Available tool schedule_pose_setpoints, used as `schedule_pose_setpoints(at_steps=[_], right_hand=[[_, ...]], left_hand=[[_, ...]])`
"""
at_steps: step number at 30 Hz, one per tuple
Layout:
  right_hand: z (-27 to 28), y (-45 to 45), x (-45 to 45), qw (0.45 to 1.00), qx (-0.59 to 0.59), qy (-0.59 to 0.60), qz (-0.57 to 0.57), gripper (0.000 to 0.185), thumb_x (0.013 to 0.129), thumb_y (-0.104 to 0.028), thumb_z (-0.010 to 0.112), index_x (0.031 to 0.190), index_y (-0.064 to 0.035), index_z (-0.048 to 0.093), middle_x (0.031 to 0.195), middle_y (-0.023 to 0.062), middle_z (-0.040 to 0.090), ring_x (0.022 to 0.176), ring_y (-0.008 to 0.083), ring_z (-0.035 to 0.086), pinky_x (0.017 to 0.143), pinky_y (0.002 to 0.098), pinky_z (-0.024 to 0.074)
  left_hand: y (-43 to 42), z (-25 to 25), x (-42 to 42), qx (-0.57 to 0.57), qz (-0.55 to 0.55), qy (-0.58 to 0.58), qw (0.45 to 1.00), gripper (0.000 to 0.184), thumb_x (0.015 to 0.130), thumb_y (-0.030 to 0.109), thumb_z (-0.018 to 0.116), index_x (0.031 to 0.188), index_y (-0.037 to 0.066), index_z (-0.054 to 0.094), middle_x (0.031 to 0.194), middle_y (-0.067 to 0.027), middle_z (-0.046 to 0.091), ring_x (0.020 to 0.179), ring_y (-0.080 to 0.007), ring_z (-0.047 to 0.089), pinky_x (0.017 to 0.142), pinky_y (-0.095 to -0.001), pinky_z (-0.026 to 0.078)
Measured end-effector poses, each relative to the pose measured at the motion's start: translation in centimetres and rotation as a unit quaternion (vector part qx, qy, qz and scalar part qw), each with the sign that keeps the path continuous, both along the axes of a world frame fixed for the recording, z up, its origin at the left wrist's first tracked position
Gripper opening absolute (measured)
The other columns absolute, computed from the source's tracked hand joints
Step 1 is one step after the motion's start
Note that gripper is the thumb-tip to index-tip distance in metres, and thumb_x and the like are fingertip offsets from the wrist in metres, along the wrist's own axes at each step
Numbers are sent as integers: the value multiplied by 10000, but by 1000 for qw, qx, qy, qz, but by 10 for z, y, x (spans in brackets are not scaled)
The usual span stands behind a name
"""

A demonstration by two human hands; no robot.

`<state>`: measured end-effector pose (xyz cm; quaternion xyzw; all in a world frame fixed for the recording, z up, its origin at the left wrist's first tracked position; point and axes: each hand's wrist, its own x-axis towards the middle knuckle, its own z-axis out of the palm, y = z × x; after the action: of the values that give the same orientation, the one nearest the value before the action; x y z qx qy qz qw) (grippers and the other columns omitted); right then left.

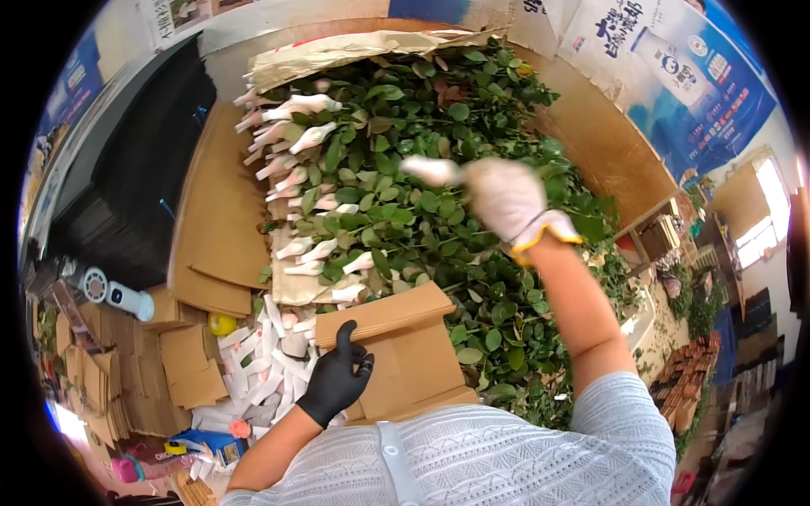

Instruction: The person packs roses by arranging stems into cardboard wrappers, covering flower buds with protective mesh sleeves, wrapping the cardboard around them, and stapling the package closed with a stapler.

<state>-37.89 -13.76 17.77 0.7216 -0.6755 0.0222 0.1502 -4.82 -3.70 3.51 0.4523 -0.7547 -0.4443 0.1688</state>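
Observation:
My right hand (506,198), in a white glove with a yellow cuff, is closed on a rose whose bud is covered by a white sleeve (433,169). The hand is blurred and held over a broad pile of leafy stems (439,228). Its stem is hard to make out among the leaves. My left hand (339,375), in a black glove, lies at the left side of a folded cardboard sheet (413,358). Its thumb points up, apart from the half-curled fingers, and no object shows between them. Several sleeved rose heads (291,181) line the left side of the pile.
Loose white sleeves (270,371) are heaped left of the cardboard. A black stack (126,160) and a small white fan (118,293) stand at left. Brown paper (363,52) covers the pile's back edge, and a board wall (607,160) bounds its right.

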Motion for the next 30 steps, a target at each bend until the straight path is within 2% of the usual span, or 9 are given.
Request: schedule_pose_setpoints(at_steps=[3, 6, 8, 11, 15, 19, 24, 28, 30], right_hand=[[-38, -4, 49, 947, 195, -170, 192, 331, 771, -197, 603, 1089, -113, 634, 1040, 154, 625, 937, 325, 630, 816, 401, 522], [-89, -26, 43, 946, 84, -306, 69, 340, 815, -206, 579, 1139, -112, 614, 1166, 168, 595, 1003, 342, 604, 868, 407, 501], [-134, -44, 38, 940, 314, -111, -74, 337, 845, -233, 569, 1151, -105, 630, 1224, 150, 596, 1047, 330, 622, 845, 406, 519], [-146, -25, 41, 917, 375, -128, -55, 298, 852, -259, 578, 1061, -68, 668, 1156, 145, 640, 1024, 322, 642, 825, 418, 521], [-135, -20, 58, 876, 477, -71, -17, 342, 866, -318, 577, 1067, -54, 658, 1124, 144, 653, 1005, 318, 649, 799, 425, 516], [-200, -37, 47, 866, 498, -21, -44, 395, 872, -391, 569, 1070, -63, 666, 1157, 123, 654, 1056, 304, 634, 806, 425, 500], [-132, -25, 35, 940, 320, -118, -17, 356, 789, -212, 634, 1105, -49, 617, 1102, 172, 640, 978, 349, 630, 776, 411, 517], [-2, 1, 74, 950, -148, -246, 126, 534, 695, -139, 670, 1207, -85, 529, 978, 193, 611, 837, 363, 603, 754, 437, 502], [7, -12, 98, 923, -143, -262, 243, 557, 694, -152, 657, 1228, -98, 510, 991, 191, 610, 874, 371, 603, 765, 442, 500]], left_hand=[[-2, -3, 5, -15, -14, 13, 1000, 653, 852, 152, 646, 1375, 83, 260, 930, -136, 678, 848, -275, 689, 736, -380, 542], [-2, 2, 6, 4, -18, 13, 1000, 639, 851, 157, 649, 1359, 79, 270, 945, -138, 679, 854, -277, 689, 743, -382, 541], [0, 8, 8, 31, -10, -9, 999, 713, 850, 182, 662, 1418, 83, 242, 958, -135, 681, 871, -272, 686, 765, -378, 537], [-14, 50, 29, 19, -207, 48, 977, 767, 886, 162, 634, 1503, 94, 184, 1009, -156, 681, 888, -236, 678, 825, -340, 520], [-72, 45, 51, 3, 12, 204, 979, 161, 888, 47, 608, 1034, 29, 674, 926, -116, 690, 843, -178, 662, 803, -282, 504], [-180, -68, 18, -212, 111, 76, 968, 271, 821, 80, 652, 1088, 38, 635, 985, -152, 659, 925, -293, 634, 840, -363, 500], [-229, -105, 7, -223, -19, -57, 973, 452, 758, 144, 681, 1200, 104, 601, 1069, -188, 649, 984, -359, 611, 851, -408, 493], [-218, 62, 8, -201, -58, -1, 978, 378, 740, 96, 706, 1111, 80, 636, 909, -142, 684, 822, -319, 661, 742, -365, 519], [-186, 128, -16, -286, -58, 6, 956, 331, 752, 66, 699, 1074, 58, 624, 916, -148, 674, 835, -297, 660, 749, -346, 517]])
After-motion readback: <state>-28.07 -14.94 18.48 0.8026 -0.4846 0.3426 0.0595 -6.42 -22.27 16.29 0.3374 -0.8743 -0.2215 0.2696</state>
